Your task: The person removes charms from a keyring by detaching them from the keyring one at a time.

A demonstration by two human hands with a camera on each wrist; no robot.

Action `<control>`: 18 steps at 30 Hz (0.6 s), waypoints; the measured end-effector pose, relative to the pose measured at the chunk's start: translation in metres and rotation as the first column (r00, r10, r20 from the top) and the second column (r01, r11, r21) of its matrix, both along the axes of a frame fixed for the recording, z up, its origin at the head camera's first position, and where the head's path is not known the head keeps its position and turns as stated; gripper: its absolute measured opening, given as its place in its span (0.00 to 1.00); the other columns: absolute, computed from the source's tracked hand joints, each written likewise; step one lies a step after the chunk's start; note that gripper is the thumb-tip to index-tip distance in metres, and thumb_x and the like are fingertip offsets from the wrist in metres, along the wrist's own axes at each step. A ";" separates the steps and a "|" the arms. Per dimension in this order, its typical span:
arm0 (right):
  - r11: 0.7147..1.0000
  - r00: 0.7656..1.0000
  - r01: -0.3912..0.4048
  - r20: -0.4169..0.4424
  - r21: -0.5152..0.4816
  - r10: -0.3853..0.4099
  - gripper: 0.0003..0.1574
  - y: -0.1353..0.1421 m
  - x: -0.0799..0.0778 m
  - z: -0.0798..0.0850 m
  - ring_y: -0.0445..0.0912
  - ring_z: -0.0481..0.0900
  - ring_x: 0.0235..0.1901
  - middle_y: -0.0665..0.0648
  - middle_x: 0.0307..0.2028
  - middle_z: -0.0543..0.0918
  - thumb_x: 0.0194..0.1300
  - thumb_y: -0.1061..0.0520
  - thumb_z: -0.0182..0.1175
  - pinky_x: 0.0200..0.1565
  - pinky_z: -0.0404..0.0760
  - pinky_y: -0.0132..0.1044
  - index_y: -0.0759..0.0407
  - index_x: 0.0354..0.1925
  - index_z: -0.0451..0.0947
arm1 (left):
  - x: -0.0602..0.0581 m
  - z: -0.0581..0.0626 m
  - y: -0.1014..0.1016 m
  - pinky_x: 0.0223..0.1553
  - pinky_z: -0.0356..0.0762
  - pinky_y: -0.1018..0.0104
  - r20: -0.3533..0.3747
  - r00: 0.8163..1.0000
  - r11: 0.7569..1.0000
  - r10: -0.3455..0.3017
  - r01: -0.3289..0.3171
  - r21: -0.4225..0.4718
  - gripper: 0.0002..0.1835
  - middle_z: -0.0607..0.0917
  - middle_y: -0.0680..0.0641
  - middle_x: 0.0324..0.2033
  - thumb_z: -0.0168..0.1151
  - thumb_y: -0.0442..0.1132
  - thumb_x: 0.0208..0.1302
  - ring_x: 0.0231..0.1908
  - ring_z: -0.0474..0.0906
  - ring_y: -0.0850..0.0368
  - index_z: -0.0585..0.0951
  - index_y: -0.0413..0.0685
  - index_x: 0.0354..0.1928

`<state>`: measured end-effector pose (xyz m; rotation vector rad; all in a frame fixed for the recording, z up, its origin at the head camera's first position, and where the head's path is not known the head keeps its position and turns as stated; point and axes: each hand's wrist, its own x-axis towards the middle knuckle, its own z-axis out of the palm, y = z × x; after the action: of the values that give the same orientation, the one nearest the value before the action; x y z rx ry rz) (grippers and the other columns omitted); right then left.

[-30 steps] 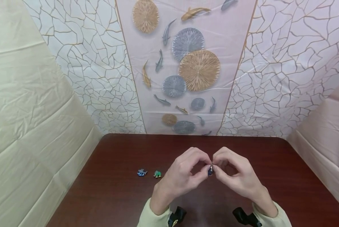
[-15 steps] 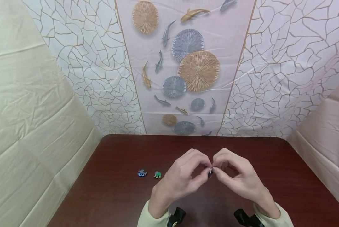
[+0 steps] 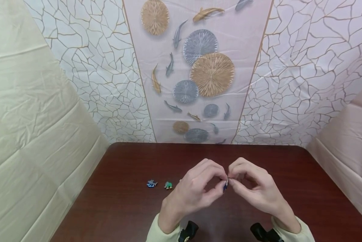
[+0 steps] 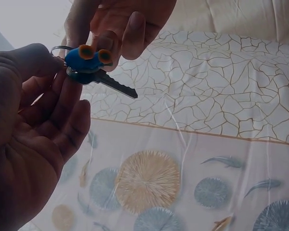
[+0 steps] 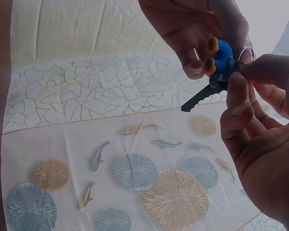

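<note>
In the head view, my left hand and right hand meet fingertip to fingertip above the table. Between them is a dark key with a toothed blade. A small blue charm with two orange-rimmed round knobs sits against the key's head. A thin metal split ring shows beside the charm. My left thumb and finger pinch the key and charm end, while my right thumb and finger pinch at the ring. The fingertips partly hide where ring, key and charm join.
Left of my hands on the brown table lie a small blue-grey figure and a green figure. A pale bit peeks out behind my left hand. Patterned cloth hangs beyond the table.
Both hands stay together, shifting very slightly right. The key and charm tilt a little between the fingertips. The figures on the table have not moved.
</note>
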<state>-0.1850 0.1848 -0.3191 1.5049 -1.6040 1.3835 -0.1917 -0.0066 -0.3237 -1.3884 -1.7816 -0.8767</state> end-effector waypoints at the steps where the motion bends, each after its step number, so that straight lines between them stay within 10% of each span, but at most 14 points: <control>1: 1.000 1.000 -0.001 0.001 -0.004 0.001 0.04 0.000 0.000 0.000 0.43 0.71 0.34 0.57 0.35 0.75 0.61 0.75 0.59 0.27 0.71 0.28 0.75 0.35 0.72 | 0.000 0.000 0.000 0.50 0.73 0.81 0.003 1.000 1.000 0.000 0.000 0.002 0.10 0.80 0.53 0.36 0.65 0.27 0.54 0.41 0.76 0.63 0.78 0.45 0.37; 18: 0.998 0.998 -0.058 -0.012 -0.029 0.057 0.05 0.005 -0.004 -0.007 0.45 0.75 0.37 0.61 0.34 0.77 0.59 0.75 0.61 0.32 0.75 0.28 0.75 0.36 0.75 | 0.000 0.001 0.000 0.49 0.74 0.81 -0.001 1.000 0.999 -0.030 0.030 0.023 0.10 0.80 0.52 0.35 0.64 0.27 0.51 0.41 0.77 0.63 0.78 0.44 0.36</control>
<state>-0.1893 0.1902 -0.3256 1.5501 -1.5382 1.4207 -0.1921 -0.0061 -0.3228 -1.4045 -1.7489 -0.9094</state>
